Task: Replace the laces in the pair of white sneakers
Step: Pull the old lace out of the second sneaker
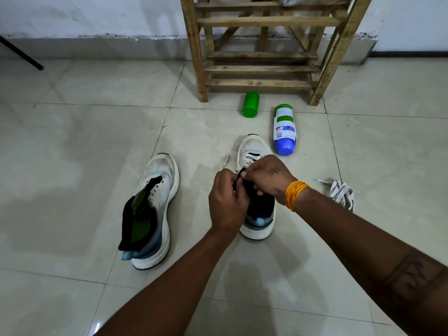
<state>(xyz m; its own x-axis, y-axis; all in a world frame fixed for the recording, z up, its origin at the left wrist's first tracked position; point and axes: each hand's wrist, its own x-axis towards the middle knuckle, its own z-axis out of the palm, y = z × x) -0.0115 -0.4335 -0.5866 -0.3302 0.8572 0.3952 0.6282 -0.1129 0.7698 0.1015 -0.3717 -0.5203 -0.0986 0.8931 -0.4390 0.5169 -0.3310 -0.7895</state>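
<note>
While both hands pinch lace over the mid-frame sneaker (254,151) | left hand (226,202) grip closed on white lace (225,163) | right hand (269,178) grip closed near tongue, probably for threading | other sneaker (155,204) waits unlaced lower left

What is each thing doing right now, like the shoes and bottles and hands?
Left sneaker: unlaced, tongue open.
Right sneaker: partly laced, being worked on.
Left hand: pinching the lace.
Right hand: pinching the lace.
Loose laces: heaped on floor.
Green bottle: lying down.
Blue bottle: lying down.
</note>
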